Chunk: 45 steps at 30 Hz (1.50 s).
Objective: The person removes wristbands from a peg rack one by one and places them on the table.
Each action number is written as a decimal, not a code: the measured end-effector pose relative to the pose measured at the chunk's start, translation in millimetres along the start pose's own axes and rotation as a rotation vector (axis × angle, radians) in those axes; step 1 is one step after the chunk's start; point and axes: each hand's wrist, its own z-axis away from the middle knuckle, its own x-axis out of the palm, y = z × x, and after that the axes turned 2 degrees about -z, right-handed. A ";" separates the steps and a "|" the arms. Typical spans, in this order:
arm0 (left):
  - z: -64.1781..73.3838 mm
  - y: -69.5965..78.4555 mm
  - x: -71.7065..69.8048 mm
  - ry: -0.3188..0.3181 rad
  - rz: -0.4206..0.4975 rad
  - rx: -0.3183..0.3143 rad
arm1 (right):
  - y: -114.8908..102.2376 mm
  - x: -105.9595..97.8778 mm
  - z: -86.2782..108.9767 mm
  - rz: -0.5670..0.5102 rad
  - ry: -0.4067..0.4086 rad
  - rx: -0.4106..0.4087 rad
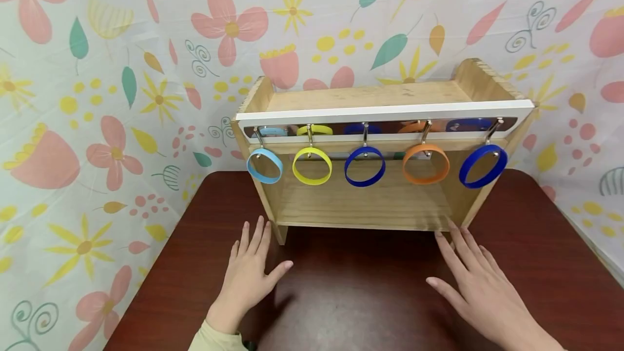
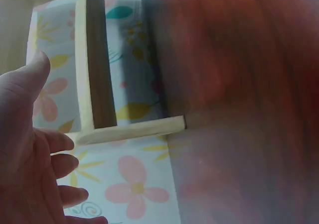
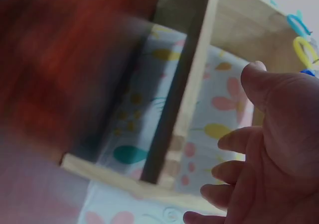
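backdrop: floral cloth (image 1: pixel 117 145), pink, yellow and green prints, runs behind the wooden rack (image 1: pixel 365 207) and past both its sides.
sleeve: pale green cuff (image 1: pixel 214 339) on the left arm, in front of the rack, off toward its left.
left hand: (image 1: pixel 251 272) just beside the rack's front left leg, fingers extended toward it, thumb spread inward. Contact: can't tell, either view.
light blue ring: (image 1: pixel 263 151) leftmost hook on the rack front.
yellow ring: (image 1: pixel 312 182) second hook from the rack's left.
rack: stands on the dark red-brown counter (image 1: pixel 341 297), tray-like top with raised ends, a shelf below, white rail (image 1: pixel 341 111) across the upper front carrying five metal hooks.
blue ring: (image 1: pixel 365 184) middle hook of the rack.
orange ring: (image 1: pixel 405 164) fourth hook, right of the rack's middle.
dark blue ring: (image 1: pixel 465 173) rightmost hook, by the rack's right end.
right hand: (image 1: pixel 480 288) at the rack's lower right front corner, fingers extended, thumb spread inward. Fingertips overlap that corner in the head view; touch can't be confirmed.
hands: well apart, one at each side of the rack's front.
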 end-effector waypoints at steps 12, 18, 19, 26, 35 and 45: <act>-36.0 -4.9 -8.4 0.074 0.160 -0.050 | -29.1 -14.4 -25.3 -0.034 0.064 -0.125; -58.5 -1.2 -4.9 0.097 0.434 -0.091 | -41.9 -15.7 -34.4 -0.081 0.067 -0.148; -62.0 -0.8 -4.7 0.103 0.479 -0.098 | -43.5 -15.5 -35.4 -0.095 0.068 -0.149; -78.6 -1.2 1.4 0.155 0.648 -0.177 | -54.9 -14.8 -43.8 -0.176 0.113 -0.214; -91.0 -0.9 15.5 0.162 0.694 -0.301 | -74.1 -15.8 -58.6 -0.320 0.119 -0.281; -94.7 -3.8 26.6 0.200 0.650 -0.290 | -94.1 -16.6 -84.6 -0.467 0.108 -0.336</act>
